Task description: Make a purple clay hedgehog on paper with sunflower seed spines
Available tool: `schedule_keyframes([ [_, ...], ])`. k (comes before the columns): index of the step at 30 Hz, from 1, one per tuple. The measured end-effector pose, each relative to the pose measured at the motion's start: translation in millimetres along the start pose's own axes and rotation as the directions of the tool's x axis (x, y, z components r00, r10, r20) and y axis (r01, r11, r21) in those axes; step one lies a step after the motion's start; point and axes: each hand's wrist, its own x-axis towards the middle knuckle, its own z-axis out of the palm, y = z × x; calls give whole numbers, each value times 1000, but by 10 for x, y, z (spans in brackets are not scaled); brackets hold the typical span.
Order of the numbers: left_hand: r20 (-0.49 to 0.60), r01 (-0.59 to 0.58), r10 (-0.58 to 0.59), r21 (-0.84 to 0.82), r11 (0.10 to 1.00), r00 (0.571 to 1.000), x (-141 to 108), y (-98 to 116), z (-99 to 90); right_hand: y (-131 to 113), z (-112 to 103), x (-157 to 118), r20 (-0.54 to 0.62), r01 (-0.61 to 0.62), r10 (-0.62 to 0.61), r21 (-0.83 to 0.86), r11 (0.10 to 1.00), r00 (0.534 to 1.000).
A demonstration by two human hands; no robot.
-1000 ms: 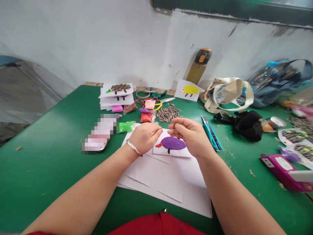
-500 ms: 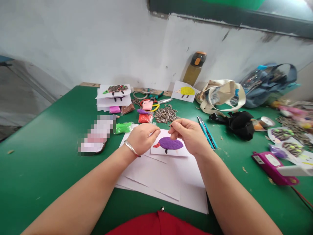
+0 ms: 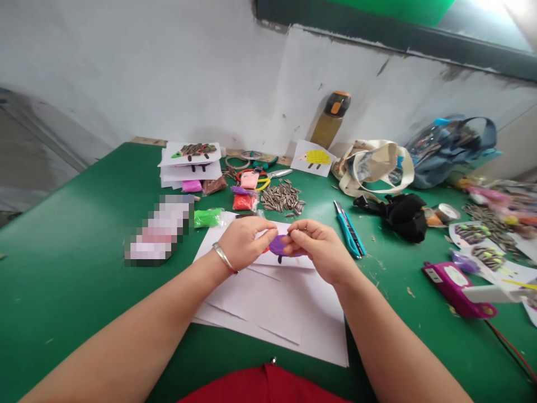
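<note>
Both hands are raised over a white card (image 3: 293, 261) bearing a purple clay oval body (image 3: 277, 245), a red part at its left and a dark leg below. My left hand (image 3: 245, 242), with a silver bangle at the wrist, has thumb and fingers pressed together; anything between them is too small to make out. My right hand (image 3: 316, 246) pinches a small dark piece (image 3: 288, 234) between thumb and forefinger, close to the left fingertips but apart from them. The card lies on a stack of white paper (image 3: 268, 305). My right hand partly covers the purple body.
A pile of striped sunflower seeds (image 3: 283, 197) lies behind the card, beside clay packets (image 3: 245, 201) and scissors (image 3: 277, 174). A blue utility knife (image 3: 350, 230) is to the right. Farther right are a black cloth item (image 3: 405, 215) and a magenta device (image 3: 457, 288). A blurred-out phone-like object (image 3: 157, 230) lies left.
The view has shifted slightly, so the table's things appear a little farther left. My right hand has lowered and its fingers now cover more of the purple body. Both hands remain pinched.
</note>
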Motion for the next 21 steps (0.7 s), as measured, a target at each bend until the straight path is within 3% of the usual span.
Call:
schedule_keyframes([
  [3, 86, 147, -135, -149, 978, 987, 15, 66, 5, 31, 15, 5, -27, 98, -99, -62, 993, 995],
  [6, 234, 285, -211, -356, 890, 949, 44, 149, -11, 51, 33, -2, -52, 223, -236, -178, 958, 970],
  [11, 342, 445, -294, -561, 698, 893, 83, 228, -40, 69, 79, -54, -20, 432, -487, -432, 792, 873],
  [15, 362, 506, -354, -623, 596, 862, 88, 216, -32, 64, 95, -84, 29, 477, -548, -529, 701, 836],
  [21, 383, 526, -360, -627, 574, 850, 82, 186, -24, 61, 64, -80, 33, 488, -573, -565, 665, 819],
])
